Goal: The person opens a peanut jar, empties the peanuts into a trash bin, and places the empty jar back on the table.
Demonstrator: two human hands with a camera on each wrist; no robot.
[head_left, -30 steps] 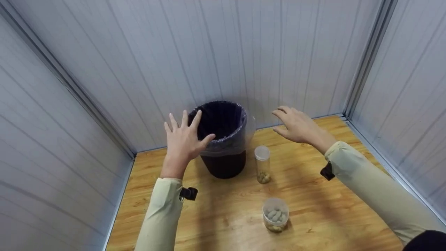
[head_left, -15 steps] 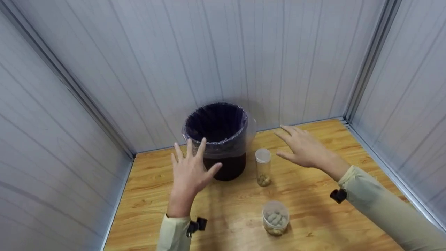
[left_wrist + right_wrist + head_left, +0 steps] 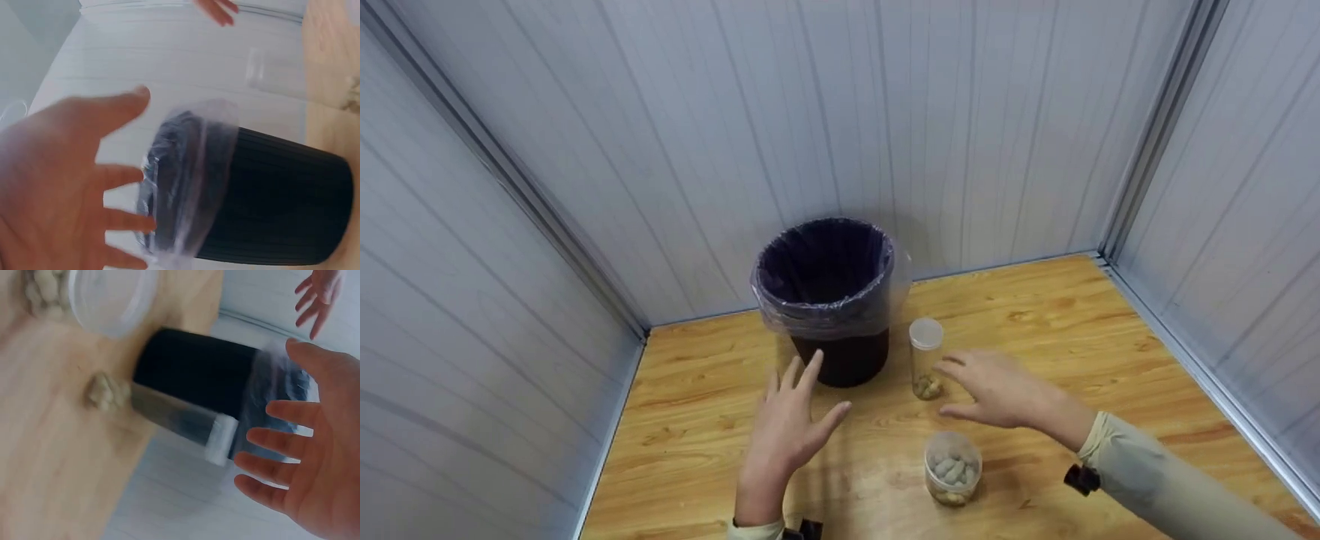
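Note:
A black trash bin (image 3: 851, 360) with a translucent purple liner bag (image 3: 840, 322) folded over its rim stands against the back wall. Beside it, a tall clear jar (image 3: 926, 352) with a whitish lid holds a few tan pieces, apparently peanuts in their shells. A shorter, wider lidded jar (image 3: 952, 472) nearer the front is fuller of similar pieces. My left hand (image 3: 791, 439) hovers in front of the bin, fingers spread, holding nothing. My right hand (image 3: 997, 390) is in the air right of the tall jar, fingers extended and nothing in them; both hands also show in the right wrist view.
The wooden tabletop (image 3: 690, 427) is bounded by a pale panelled back wall (image 3: 720, 150) and side walls with metal edge strips. A black wrist camera (image 3: 1081, 478) sits on the right sleeve (image 3: 1155, 472).
Both hands have drawn back toward me and downward, the left from over the bin's rim to in front of it, the right from near the back wall to beside the tall jar. Bin and jars stay put.

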